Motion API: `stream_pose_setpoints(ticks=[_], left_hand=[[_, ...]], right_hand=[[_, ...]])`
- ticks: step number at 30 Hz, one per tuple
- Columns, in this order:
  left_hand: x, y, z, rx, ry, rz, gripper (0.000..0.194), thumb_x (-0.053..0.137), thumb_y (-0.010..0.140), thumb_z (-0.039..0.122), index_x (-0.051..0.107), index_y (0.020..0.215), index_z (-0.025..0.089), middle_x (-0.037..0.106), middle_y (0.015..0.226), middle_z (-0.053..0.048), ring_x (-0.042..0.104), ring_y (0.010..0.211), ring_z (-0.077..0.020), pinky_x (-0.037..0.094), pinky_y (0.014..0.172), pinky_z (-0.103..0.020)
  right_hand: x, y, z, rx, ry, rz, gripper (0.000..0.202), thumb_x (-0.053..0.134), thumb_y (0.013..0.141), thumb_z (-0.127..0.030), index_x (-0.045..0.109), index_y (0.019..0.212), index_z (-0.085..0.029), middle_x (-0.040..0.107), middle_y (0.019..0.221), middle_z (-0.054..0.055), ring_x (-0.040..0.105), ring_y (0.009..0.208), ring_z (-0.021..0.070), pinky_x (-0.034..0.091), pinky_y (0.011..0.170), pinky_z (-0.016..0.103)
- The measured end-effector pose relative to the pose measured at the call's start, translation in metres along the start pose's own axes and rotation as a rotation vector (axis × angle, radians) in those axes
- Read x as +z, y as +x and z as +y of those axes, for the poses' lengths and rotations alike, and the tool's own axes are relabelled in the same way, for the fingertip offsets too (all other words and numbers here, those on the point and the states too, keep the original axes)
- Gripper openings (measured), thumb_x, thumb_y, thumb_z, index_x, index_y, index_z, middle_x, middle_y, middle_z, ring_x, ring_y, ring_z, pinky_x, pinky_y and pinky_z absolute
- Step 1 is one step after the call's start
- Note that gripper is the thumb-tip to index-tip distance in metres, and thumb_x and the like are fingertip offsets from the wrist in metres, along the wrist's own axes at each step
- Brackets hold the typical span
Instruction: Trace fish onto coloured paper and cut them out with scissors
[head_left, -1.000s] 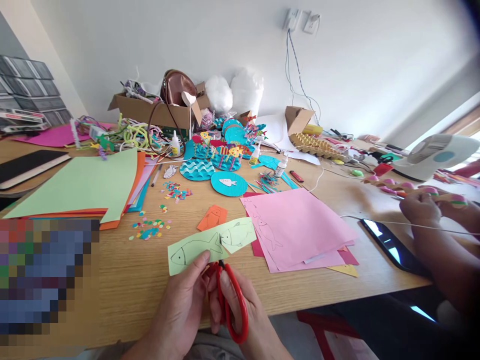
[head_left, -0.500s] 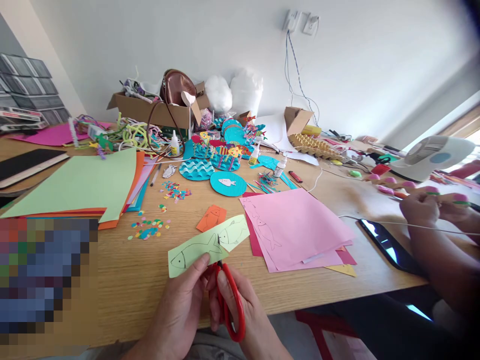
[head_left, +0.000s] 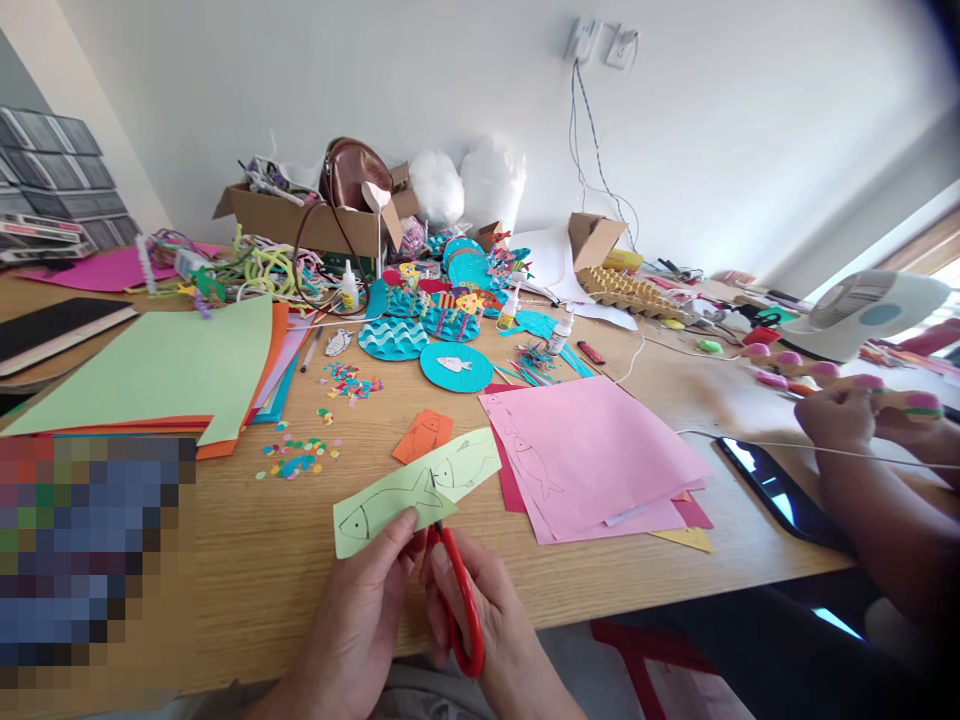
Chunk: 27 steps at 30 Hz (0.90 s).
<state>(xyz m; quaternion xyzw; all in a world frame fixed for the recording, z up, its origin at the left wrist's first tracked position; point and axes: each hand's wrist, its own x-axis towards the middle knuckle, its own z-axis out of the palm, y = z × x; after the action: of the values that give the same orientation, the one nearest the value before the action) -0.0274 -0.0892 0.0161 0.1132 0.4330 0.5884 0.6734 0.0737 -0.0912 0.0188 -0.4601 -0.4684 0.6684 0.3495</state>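
Note:
My left hand [head_left: 367, 590] pinches a green paper strip [head_left: 349, 530] that carries a pencil-drawn fish outline, thumb on top. The strip's right part, with a second fish, is paler and partly cut from the first. My right hand [head_left: 487, 590] is wrapped round the handles of red scissors [head_left: 471, 625]. Their dark blades reach into the paper between the two fish. Just beyond lies an orange paper piece [head_left: 424, 436] with a fish drawn on it. To the right rest pink paper sheets [head_left: 600, 450] with fish outlines along the left edge.
Paper confetti [head_left: 300, 458] and a blue disc [head_left: 469, 375] bearing a paper fish lie ahead. Coloured sheets [head_left: 165, 360] are stacked at left, glue bottles [head_left: 349, 290] behind. At right, a phone [head_left: 765, 490] lies near another person's hands [head_left: 836, 415], which hold a painted strip.
The scissors and my right hand have tilted slightly, and the handles look closer together. The green strip has shifted a little to the left. The other person's hand has moved slightly.

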Motion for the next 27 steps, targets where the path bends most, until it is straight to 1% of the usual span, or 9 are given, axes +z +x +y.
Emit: stream_pose_setpoints(ticks=[2,4,7,11,14,17,21,27], left_hand=[[-0.0004,-0.0004,0.0,0.022,0.005,-0.021,0.022,0.074,0.064,0.026,0.066,0.082,0.014,0.067,0.079,-0.003,0.062,0.072,-0.0173,0.051,0.066,-0.028],[-0.0003,-0.0012,0.0001,0.035,0.017,-0.036,0.022,0.074,0.064,0.026,0.066,0.081,0.015,0.066,0.075,-0.003,0.063,0.071,-0.0185,0.052,0.063,-0.028],[-0.0001,-0.0026,-0.0001,0.036,0.017,-0.044,0.019,0.073,0.064,0.025,0.066,0.078,0.015,0.066,0.072,-0.002,0.063,0.07,-0.0182,0.052,0.061,-0.027],[-0.0019,-0.0027,-0.0016,0.022,0.009,-0.053,0.018,0.073,0.067,0.024,0.065,0.08,0.015,0.066,0.08,-0.002,0.061,0.072,-0.0153,0.051,0.066,-0.026],[-0.0045,-0.0015,-0.0032,0.017,0.023,-0.058,0.02,0.072,0.068,0.027,0.065,0.082,0.014,0.066,0.086,-0.003,0.06,0.074,-0.0157,0.051,0.071,-0.028],[-0.0065,-0.0004,-0.004,0.016,0.033,-0.071,0.021,0.071,0.069,0.028,0.065,0.084,0.015,0.065,0.084,-0.003,0.059,0.075,-0.0159,0.05,0.072,-0.028],[-0.0083,0.0002,-0.0042,0.012,0.034,-0.088,0.018,0.071,0.069,0.028,0.065,0.08,0.015,0.062,0.078,-0.001,0.057,0.071,-0.0147,0.049,0.073,-0.028],[-0.0092,-0.0004,-0.003,0.026,0.04,-0.098,0.016,0.069,0.072,0.027,0.065,0.083,0.015,0.064,0.084,-0.002,0.057,0.078,-0.0154,0.048,0.078,-0.028]], right_hand=[[-0.0005,0.0003,0.0016,0.001,0.005,-0.007,0.052,0.043,0.076,-0.069,0.046,0.067,-0.018,0.038,0.038,-0.007,0.032,0.031,0.0047,0.023,0.032,0.016],[-0.001,0.0001,0.0012,0.005,0.002,-0.017,0.052,0.043,0.077,-0.068,0.048,0.068,-0.017,0.039,0.038,-0.007,0.033,0.031,0.0048,0.024,0.033,0.016],[-0.0021,-0.0006,-0.0014,-0.013,-0.006,-0.031,0.052,0.042,0.079,-0.067,0.05,0.07,-0.016,0.041,0.04,-0.006,0.036,0.034,0.0053,0.027,0.036,0.017],[-0.0044,-0.0011,-0.0025,-0.04,-0.026,-0.048,0.049,0.039,0.083,-0.063,0.05,0.073,-0.016,0.043,0.042,-0.006,0.037,0.037,0.0059,0.03,0.04,0.018],[-0.0054,-0.0013,-0.0022,-0.045,-0.04,-0.046,0.05,0.039,0.083,-0.063,0.051,0.073,-0.016,0.042,0.043,-0.006,0.038,0.038,0.0063,0.031,0.04,0.018],[-0.0056,-0.0012,-0.003,-0.041,-0.03,-0.048,0.05,0.039,0.082,-0.064,0.051,0.075,-0.016,0.041,0.043,-0.006,0.037,0.038,0.0063,0.03,0.04,0.018],[-0.0057,-0.0008,-0.0053,-0.036,-0.028,-0.046,0.05,0.039,0.081,-0.065,0.05,0.074,-0.016,0.041,0.044,-0.006,0.037,0.038,0.0061,0.03,0.039,0.018],[-0.0052,0.0003,-0.0056,-0.024,-0.029,-0.048,0.049,0.041,0.081,-0.064,0.047,0.069,-0.017,0.041,0.043,-0.006,0.037,0.037,0.0057,0.03,0.038,0.017]])
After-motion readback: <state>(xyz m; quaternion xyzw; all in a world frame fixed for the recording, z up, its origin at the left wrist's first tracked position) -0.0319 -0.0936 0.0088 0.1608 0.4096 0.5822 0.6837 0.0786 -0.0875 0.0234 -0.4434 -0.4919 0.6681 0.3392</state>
